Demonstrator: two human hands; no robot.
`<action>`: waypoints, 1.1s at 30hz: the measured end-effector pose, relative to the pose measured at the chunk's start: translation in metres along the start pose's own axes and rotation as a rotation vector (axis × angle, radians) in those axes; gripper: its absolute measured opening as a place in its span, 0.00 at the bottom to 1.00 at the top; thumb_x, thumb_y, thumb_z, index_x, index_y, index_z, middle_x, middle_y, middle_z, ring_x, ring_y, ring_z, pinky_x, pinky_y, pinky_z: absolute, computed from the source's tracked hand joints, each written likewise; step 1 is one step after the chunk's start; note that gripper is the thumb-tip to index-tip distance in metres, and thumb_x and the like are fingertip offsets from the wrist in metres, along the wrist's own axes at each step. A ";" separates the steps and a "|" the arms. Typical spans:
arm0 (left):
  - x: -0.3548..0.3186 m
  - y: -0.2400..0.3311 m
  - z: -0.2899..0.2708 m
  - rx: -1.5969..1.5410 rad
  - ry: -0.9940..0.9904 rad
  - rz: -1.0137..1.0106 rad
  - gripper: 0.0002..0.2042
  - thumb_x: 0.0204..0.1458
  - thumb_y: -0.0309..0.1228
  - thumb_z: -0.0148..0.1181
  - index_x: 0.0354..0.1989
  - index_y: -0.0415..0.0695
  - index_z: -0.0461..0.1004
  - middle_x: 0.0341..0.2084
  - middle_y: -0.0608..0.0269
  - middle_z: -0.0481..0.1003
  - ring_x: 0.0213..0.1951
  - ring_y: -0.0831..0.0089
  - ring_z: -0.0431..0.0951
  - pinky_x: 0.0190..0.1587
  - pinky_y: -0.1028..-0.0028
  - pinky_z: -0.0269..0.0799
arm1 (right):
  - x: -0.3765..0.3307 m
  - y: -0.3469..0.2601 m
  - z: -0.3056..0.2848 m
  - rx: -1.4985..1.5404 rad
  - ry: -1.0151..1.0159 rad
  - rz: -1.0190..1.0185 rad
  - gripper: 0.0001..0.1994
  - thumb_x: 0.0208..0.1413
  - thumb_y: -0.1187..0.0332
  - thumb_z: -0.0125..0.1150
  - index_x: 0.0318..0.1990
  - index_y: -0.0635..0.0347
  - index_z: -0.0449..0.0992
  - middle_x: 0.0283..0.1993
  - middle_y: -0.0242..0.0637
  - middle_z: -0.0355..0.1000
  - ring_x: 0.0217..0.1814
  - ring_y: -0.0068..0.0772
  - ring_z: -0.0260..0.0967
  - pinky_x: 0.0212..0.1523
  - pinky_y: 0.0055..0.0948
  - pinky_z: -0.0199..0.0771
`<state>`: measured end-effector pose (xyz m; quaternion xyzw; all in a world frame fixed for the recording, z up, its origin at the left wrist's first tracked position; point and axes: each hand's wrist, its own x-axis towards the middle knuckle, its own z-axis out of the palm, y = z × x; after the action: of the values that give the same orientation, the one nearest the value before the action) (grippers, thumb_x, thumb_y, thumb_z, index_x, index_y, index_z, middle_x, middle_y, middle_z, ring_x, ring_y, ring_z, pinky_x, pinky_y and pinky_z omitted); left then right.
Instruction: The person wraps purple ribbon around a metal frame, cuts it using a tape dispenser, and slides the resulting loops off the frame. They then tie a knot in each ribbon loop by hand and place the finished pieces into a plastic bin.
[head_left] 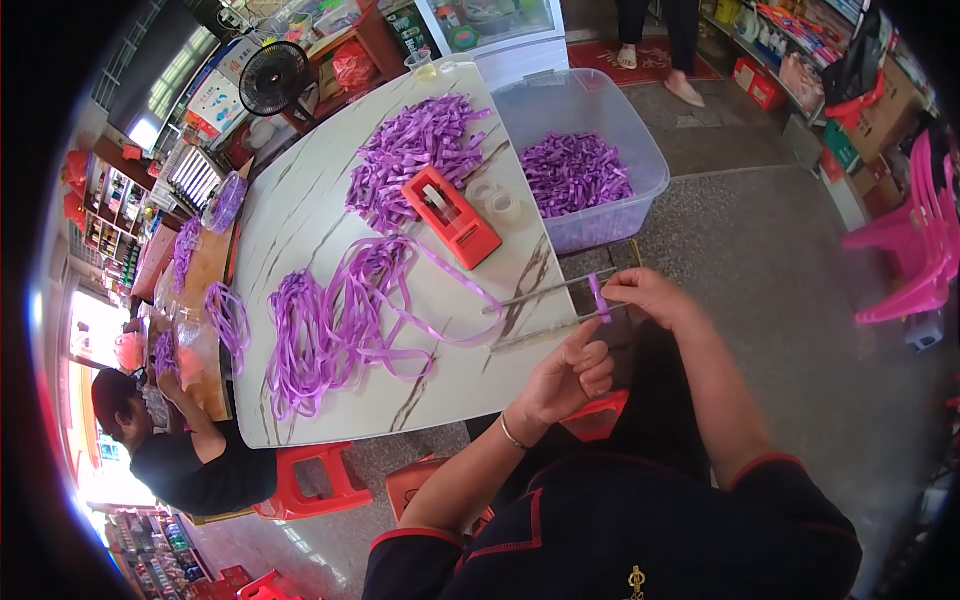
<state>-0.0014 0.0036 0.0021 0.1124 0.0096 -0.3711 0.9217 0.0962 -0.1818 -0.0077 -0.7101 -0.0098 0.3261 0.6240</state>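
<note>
A short band of purple ribbon (pixel 598 298) spans two thin metal rods (pixel 545 293) that stick out past the table's right edge. Thumb and fingers of my right hand (pixel 648 296) pinch the ribbon from the right side. From below, the index finger of my left hand (pixel 572 378) reaches to the ribbon's near end, its other fingers curled in; its thumb is mostly hidden. Left of the rods, long loose loops of purple ribbon (pixel 375 310) lie on the marble-patterned table (pixel 300 200). Behind them is a heap of short purple ribbon pieces (pixel 420 150).
A red tape dispenser (pixel 452 217) and clear tape rolls (pixel 500 203) sit on the table. A translucent bin (pixel 650 170) of purple pieces stands beyond its right edge. Another person (pixel 190 440) works at the left. Red stool (pixel 318 482), pink chairs (pixel 915 240), and a fan (pixel 274 78) surround.
</note>
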 end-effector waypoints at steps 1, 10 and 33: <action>0.001 0.000 0.000 0.001 -0.002 -0.002 0.22 0.47 0.26 0.48 0.55 0.50 0.61 0.18 0.73 0.54 0.22 0.80 0.54 0.29 0.79 0.54 | 0.005 0.008 -0.002 0.000 0.003 -0.002 0.09 0.49 0.59 0.60 0.32 0.52 0.76 0.26 0.20 0.68 0.26 0.17 0.62 0.24 0.22 0.61; 0.001 0.000 -0.002 -0.027 -0.055 0.000 0.20 0.48 0.26 0.47 0.52 0.51 0.58 0.18 0.73 0.53 0.23 0.80 0.55 0.28 0.79 0.55 | 0.056 0.086 0.059 1.075 -0.350 0.139 0.09 0.55 0.60 0.54 0.38 0.52 0.71 0.33 0.30 0.69 0.32 0.25 0.66 0.32 0.26 0.69; 0.001 -0.003 0.010 0.320 0.040 -0.050 0.20 0.58 0.37 0.42 0.57 0.43 0.58 0.20 0.72 0.58 0.24 0.79 0.59 0.29 0.80 0.58 | -0.030 0.022 -0.028 0.866 -0.154 -0.057 0.14 0.57 0.60 0.51 0.41 0.64 0.69 0.25 0.27 0.66 0.31 0.19 0.64 0.37 0.24 0.67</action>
<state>-0.0029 -0.0013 0.0114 0.2648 -0.0282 -0.3885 0.8821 0.0775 -0.2241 -0.0133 -0.3562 0.0615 0.3349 0.8702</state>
